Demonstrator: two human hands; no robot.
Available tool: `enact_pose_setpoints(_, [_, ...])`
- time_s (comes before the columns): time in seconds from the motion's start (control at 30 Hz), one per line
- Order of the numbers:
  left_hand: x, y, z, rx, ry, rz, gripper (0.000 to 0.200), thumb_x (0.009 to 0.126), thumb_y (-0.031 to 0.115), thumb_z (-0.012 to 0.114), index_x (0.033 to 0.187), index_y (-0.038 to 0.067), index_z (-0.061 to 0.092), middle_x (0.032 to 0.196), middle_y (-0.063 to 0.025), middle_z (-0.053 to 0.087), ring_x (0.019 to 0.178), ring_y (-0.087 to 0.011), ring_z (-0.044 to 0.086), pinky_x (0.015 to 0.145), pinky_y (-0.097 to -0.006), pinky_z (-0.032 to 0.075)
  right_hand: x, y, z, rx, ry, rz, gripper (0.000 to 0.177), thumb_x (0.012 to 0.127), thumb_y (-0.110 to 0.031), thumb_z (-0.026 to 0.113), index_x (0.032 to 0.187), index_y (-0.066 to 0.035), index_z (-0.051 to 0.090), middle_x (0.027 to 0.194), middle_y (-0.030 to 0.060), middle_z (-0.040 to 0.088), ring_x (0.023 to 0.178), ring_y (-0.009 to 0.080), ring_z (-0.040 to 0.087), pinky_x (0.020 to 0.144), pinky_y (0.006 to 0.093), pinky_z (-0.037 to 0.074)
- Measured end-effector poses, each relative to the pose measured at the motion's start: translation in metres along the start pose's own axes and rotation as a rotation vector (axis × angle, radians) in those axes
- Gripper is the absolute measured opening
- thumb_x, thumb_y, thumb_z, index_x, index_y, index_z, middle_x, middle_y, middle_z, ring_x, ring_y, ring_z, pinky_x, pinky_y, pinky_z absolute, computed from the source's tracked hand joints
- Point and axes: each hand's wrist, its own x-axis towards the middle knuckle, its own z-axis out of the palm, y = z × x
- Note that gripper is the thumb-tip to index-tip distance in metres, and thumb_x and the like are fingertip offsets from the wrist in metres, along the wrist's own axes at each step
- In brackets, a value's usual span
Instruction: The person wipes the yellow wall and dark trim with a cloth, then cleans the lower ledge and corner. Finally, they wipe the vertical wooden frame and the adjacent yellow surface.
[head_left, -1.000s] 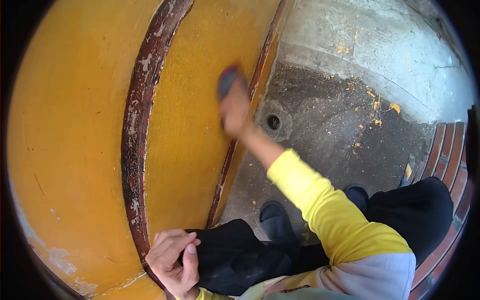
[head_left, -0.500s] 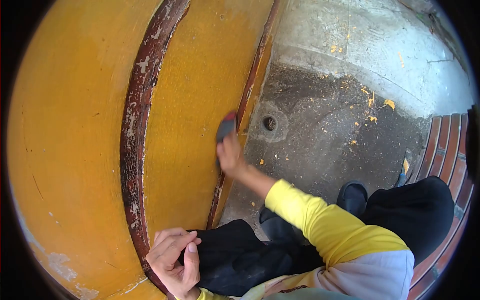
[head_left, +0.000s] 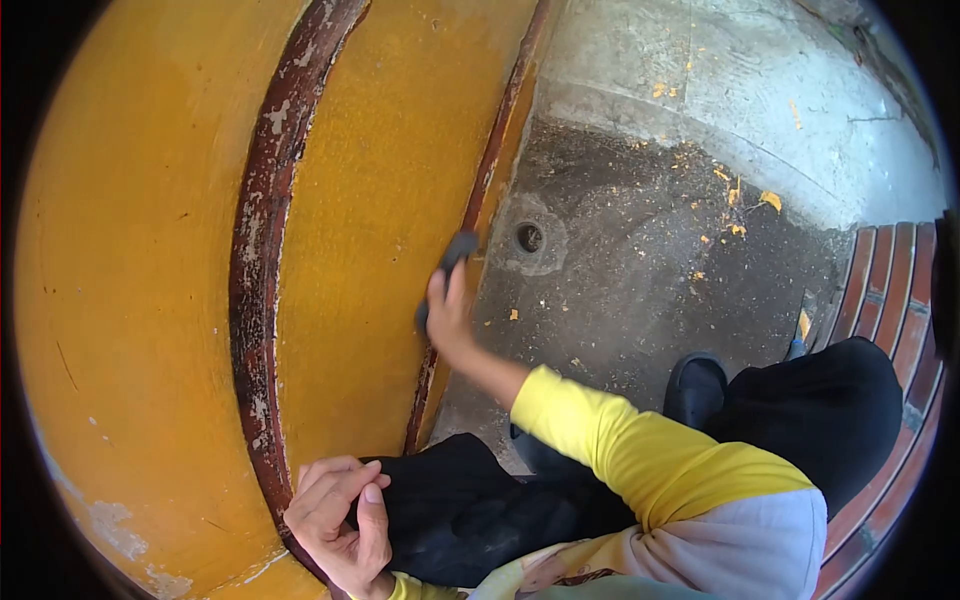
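Observation:
A dark sanding tool (head_left: 460, 248), blurred by motion, is in my right hand (head_left: 449, 315), its far end on the lower dark red strip (head_left: 487, 170) of the yellow wall (head_left: 370, 250). My left hand (head_left: 340, 520) is near the wall at the bottom left, beside my black trouser leg. Its fingers are bent, with the thumb near the fingertips and nothing visible between them. A wider dark red strip (head_left: 262, 240) with chipped paint curves along the wall left of the tool.
A round drain hole (head_left: 530, 237) lies in the concrete floor (head_left: 620, 300) right of the wall. Yellow leaves (head_left: 770, 200) and flakes are scattered over the floor. A brick edge (head_left: 880, 275) runs along the right. My dark shoe (head_left: 697, 388) rests on the floor.
My right hand and the tool have shifted slightly left in view and the tool's angle differs. The whole scene has moved a little left and up. My left hand keeps its pose.

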Motion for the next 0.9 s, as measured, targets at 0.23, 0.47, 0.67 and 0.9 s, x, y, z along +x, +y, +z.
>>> enact_pose_setpoints(0.23, [0.000, 0.004, -0.001, -0.002, -0.021, 0.015, 0.017, 0.074, 0.006, 0.064, 0.085, -0.006, 0.072, 0.066, -0.0123, 0.067, 0.071, -0.0247, 0.061, 0.071, -0.0328, 0.046, 0.079, -0.001, -0.016, -0.080, 0.060, -0.213, 0.048, 0.104, -0.028, 0.042, 0.135, 0.009, 0.041, 0.118, 0.0312, 0.055, 0.106, 0.0438, 0.056, 0.091, 0.0470, 0.044])
enact_pose_setpoints(0.47, [-0.017, -0.003, -0.012, 0.050, -0.004, -0.035, 0.016, 0.078, 0.004, 0.062, 0.085, -0.007, 0.070, 0.065, -0.0131, 0.065, 0.071, -0.0245, 0.060, 0.072, -0.0332, 0.046, 0.224, -0.019, -0.039, 0.011, 0.100, -0.364, 0.054, 0.103, -0.036, 0.042, 0.135, 0.007, 0.045, 0.109, 0.0290, 0.063, 0.101, 0.0439, 0.060, 0.088, 0.0451, 0.045])
enact_pose_setpoints(0.67, [-0.010, 0.004, -0.006, 0.029, -0.009, 0.020, 0.017, 0.076, 0.005, 0.062, 0.085, -0.007, 0.070, 0.065, -0.0127, 0.065, 0.071, -0.0254, 0.060, 0.071, -0.0335, 0.045, 0.018, 0.011, -0.005, -0.128, 0.036, -0.059, 0.056, 0.104, -0.030, 0.041, 0.142, 0.010, 0.034, 0.132, 0.0344, 0.050, 0.120, 0.0484, 0.050, 0.101, 0.0482, 0.040])
enact_pose_setpoints(0.9, [-0.002, 0.013, -0.004, -0.008, -0.021, 0.029, 0.018, 0.071, 0.004, 0.062, 0.082, -0.005, 0.072, 0.067, -0.0127, 0.068, 0.069, -0.0250, 0.064, 0.071, -0.0324, 0.045, -0.013, -0.007, -0.006, -0.019, -0.018, -0.138, 0.037, 0.103, -0.018, 0.041, 0.134, 0.003, 0.044, 0.127, 0.0269, 0.053, 0.119, 0.0401, 0.052, 0.100, 0.0423, 0.040])
